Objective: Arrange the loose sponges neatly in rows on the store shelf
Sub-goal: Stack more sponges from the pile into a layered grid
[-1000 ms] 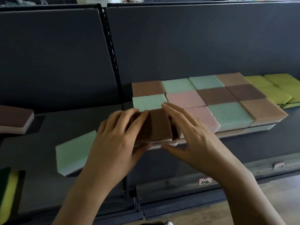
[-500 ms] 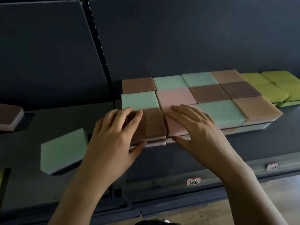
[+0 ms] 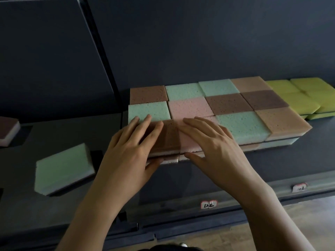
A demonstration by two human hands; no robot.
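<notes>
While spread-fingered left hand (image 3: pixel 130 147) and right hand (image 3: pixel 215 147) square the brown sponge (image 3: pixel 170 137), the green sponge (image 3: pixel 63 169) left of it seems next.

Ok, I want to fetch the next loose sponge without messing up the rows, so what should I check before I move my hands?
1. Brown porous sponge level with the pink sponge beside it: ok, front edges line up.
2. Left hand and right hand free: not ok, both press flat on those two sponges.
3. Loose green rectangular sponge in a row: not ok, it lies askew on the left shelf section.
4. Maroon sponge with white base in a row: not ok, alone at far left.
5. Lower sponge layer square underneath: cannot tell, mostly hidden.
</notes>
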